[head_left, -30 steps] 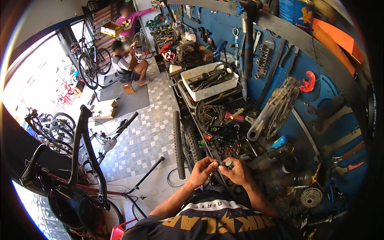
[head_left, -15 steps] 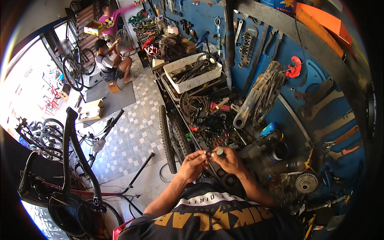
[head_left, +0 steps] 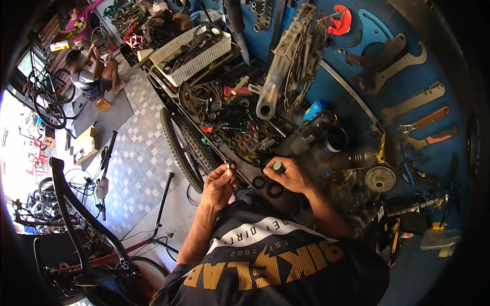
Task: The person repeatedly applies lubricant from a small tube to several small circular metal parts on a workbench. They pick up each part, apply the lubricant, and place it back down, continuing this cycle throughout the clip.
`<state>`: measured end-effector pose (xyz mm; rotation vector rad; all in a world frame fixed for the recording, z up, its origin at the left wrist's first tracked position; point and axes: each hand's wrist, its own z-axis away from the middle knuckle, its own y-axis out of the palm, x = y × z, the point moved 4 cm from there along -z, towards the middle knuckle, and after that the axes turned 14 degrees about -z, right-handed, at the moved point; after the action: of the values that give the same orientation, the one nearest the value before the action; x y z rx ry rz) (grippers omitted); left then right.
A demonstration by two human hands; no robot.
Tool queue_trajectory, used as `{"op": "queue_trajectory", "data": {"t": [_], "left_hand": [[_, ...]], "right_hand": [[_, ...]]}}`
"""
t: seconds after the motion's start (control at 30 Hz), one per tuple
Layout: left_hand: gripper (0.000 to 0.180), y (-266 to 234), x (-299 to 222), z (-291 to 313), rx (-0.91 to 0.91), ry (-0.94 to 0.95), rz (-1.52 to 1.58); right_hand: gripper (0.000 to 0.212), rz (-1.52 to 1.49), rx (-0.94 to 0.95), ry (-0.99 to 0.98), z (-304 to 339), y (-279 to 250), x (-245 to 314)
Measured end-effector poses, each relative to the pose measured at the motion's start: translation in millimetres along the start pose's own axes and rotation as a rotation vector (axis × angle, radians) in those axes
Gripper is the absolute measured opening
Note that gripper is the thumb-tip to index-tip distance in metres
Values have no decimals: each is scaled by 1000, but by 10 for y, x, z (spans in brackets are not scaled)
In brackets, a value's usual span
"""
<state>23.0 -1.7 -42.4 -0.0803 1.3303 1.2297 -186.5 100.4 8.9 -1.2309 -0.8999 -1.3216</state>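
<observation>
The step in hand looks like handling a small dark ring (head_left: 232, 164), held in the left hand's (head_left: 218, 185) narrow grip, apart from the right hand's (head_left: 292, 176) grip around a green-ended piece (head_left: 277, 166); the next move seemingly calls for steady pressure.

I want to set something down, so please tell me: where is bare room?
The tiled floor looks bare between the handlebar and the tyres. The bench is crowded around the white basket and loose small parts.
</observation>
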Motion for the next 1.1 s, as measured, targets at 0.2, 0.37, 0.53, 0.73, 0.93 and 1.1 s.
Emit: {"op": "queue_trajectory", "data": {"t": [0.2,0.37,0.53,0.73,0.93,1.1], "left_hand": [[22,-157,221,-235,0,-44,37],[24,-102,98,-573,-71,419,-1185],[25,4,-131,-1080,-40,543,-1564],[16,130,-175,-1370,101,731,-1813],[27,108,12,-1566,185,749,-2116],[26,61,-2,-1611,197,736,-2087]], "right_hand": [[23,-29,-104,-34,215,-222,-47],[33,-34,-150,26,279,-287,-122],[33,31,-149,-15,312,-312,-132],[30,86,-186,31,378,-372,-191],[30,160,-199,43,416,-394,-161],[30,168,-189,41,418,-380,-117]]}}
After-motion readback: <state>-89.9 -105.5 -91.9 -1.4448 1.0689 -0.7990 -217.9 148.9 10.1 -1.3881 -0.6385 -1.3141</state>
